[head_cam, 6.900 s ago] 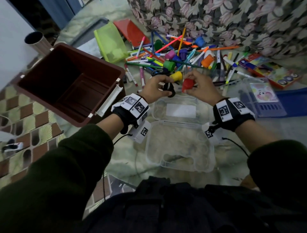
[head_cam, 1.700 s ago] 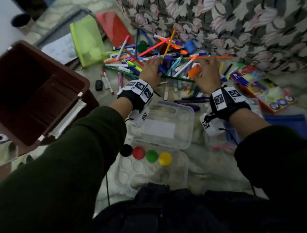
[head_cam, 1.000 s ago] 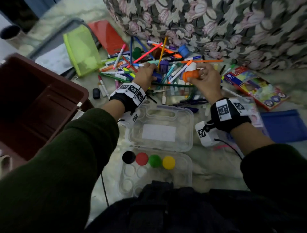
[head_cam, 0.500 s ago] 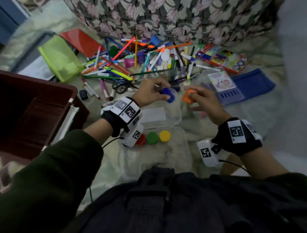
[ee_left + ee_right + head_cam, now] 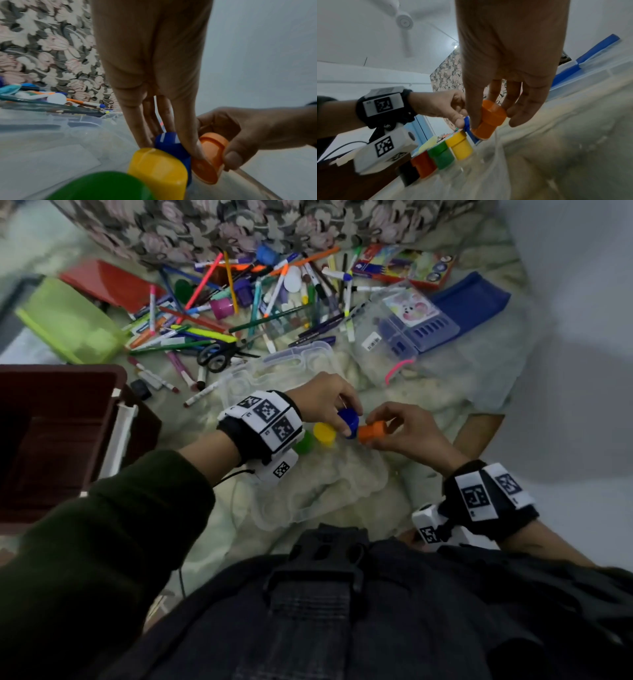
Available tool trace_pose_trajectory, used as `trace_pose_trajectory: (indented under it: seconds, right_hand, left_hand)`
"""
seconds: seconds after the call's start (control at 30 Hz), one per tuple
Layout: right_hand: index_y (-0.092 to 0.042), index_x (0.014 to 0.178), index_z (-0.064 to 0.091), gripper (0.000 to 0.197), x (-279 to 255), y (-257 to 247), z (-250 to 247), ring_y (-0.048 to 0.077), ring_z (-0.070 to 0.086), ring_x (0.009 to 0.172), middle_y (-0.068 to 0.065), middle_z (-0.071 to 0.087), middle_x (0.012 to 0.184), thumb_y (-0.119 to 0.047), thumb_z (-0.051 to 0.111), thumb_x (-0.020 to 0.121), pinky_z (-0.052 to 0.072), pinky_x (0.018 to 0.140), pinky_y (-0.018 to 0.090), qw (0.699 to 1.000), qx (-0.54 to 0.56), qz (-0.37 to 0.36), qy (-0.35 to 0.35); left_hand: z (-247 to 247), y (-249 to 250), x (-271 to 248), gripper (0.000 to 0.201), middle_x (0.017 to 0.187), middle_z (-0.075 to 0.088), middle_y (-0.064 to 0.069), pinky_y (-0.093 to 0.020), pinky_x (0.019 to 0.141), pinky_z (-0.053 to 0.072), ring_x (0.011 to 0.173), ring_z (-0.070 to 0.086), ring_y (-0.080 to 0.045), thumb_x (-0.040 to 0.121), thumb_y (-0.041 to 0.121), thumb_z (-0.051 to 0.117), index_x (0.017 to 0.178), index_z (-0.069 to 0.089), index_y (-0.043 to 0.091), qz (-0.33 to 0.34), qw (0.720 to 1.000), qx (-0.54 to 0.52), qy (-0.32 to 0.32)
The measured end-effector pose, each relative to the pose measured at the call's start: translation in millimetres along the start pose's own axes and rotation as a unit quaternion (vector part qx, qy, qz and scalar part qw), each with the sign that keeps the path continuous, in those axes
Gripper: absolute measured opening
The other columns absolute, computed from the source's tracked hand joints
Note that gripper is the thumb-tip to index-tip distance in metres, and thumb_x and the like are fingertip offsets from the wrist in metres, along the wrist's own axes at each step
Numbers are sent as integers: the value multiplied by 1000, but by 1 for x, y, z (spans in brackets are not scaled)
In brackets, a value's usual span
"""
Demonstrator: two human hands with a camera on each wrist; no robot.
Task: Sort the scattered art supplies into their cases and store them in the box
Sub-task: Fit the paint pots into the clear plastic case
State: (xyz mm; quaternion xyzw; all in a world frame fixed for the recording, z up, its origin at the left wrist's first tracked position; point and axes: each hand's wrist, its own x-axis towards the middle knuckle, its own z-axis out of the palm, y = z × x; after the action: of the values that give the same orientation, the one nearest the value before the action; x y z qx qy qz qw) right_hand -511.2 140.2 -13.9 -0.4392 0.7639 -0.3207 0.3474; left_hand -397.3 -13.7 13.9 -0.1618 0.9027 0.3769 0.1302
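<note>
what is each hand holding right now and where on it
Left hand pinches the blue paint pot by its sides; right hand grips the orange paint pot around its body.

Home, likely a bedroom or living room: floral-patterned fabric drape (image 5: pixel 212 224), white ceiling fan (image 5: pixel 404 23), pale marbled floor (image 5: pixel 428 405) strewn with coloured pens and markers (image 5: pixel 260 299).

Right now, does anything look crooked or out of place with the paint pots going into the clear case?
Yes. The orange pot in the right hand is tipped on its side, not upright like the yellow pot and green pot seated in the clear case. It touches the blue pot that the left hand grips.
</note>
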Motion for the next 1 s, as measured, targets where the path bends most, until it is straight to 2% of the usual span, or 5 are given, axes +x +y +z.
trace_pose_trajectory:
  seconds: [0.17, 0.37, 0.5, 0.73, 1.0]
  right_hand:
    - [-14, 92, 69, 30, -13, -7, 15, 17, 53, 81, 8, 63, 95, -9, 79, 64, 37, 66, 23, 998, -62, -18, 1]
    - [-5, 101, 60, 42, -12, -13, 27, 31, 55, 90, 17, 60, 101, -13, 80, 65, 36, 76, 34, 991, -129, -37, 16]
    - [-4, 96, 59, 41, -12, -14, 28, 32, 53, 90, 18, 60, 98, -12, 81, 62, 37, 77, 38, 989, -138, -41, 28]
    - [-5, 98, 63, 34, -18, -16, 32, 34, 50, 89, 19, 56, 94, -7, 75, 67, 32, 72, 36, 981, -178, -64, 44]
    - [-5, 104, 67, 35, -25, -21, 31, 29, 60, 90, 17, 61, 100, -10, 77, 70, 48, 75, 43, 987, -142, -69, 38]
  left_hand:
    - [11, 2, 5, 45, 107, 66, -14, -7, 70, 36, 96, 62, -23, 63, 16, 83, 104, 68, 6, -14, 999, 42, 7]
    - [7, 2, -1, 48, 113, 65, -15, -23, 86, 45, 102, 62, -27, 64, 9, 81, 110, 67, 4, -14, 999, 46, 8]
    - [9, 2, -4, 45, 113, 62, -18, -27, 90, 39, 105, 57, -30, 71, 8, 76, 114, 65, 5, 4, 997, 73, 0]
    - [13, 0, -4, 38, 103, 34, -5, -25, 84, 32, 110, 45, -33, 83, 5, 63, 120, 60, 5, 21, 995, 99, 8]
    - [11, -2, -10, 36, 116, 56, -21, -31, 87, 47, 100, 62, -30, 81, 2, 66, 117, 62, 4, 13, 998, 45, 45]
